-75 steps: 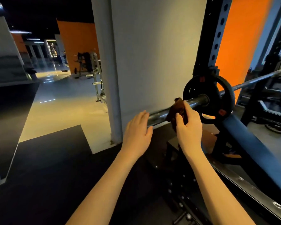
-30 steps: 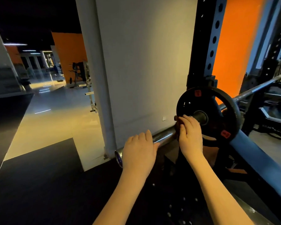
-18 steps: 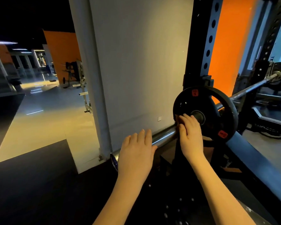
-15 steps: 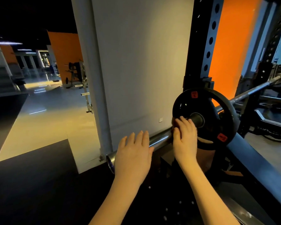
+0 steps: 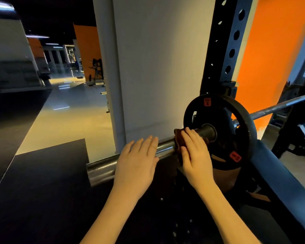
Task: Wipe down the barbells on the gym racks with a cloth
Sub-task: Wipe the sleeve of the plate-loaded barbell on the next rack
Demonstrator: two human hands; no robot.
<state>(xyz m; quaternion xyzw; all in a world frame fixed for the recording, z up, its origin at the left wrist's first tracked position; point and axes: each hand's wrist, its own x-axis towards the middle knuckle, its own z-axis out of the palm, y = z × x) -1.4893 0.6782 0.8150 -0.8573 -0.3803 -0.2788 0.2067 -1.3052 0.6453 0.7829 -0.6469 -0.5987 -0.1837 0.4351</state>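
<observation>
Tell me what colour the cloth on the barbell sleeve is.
The cloth is reddish brown; it shows best in the head view.

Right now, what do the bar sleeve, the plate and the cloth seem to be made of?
Bar sleeve: polished metal, probably chromed steel; bright streak reflections run along it. Plate: matte black, rubber coating or painted iron, can't tell; dull, no glare. Cloth: soft brown fabric, bunched into folds under the right hand.
</observation>
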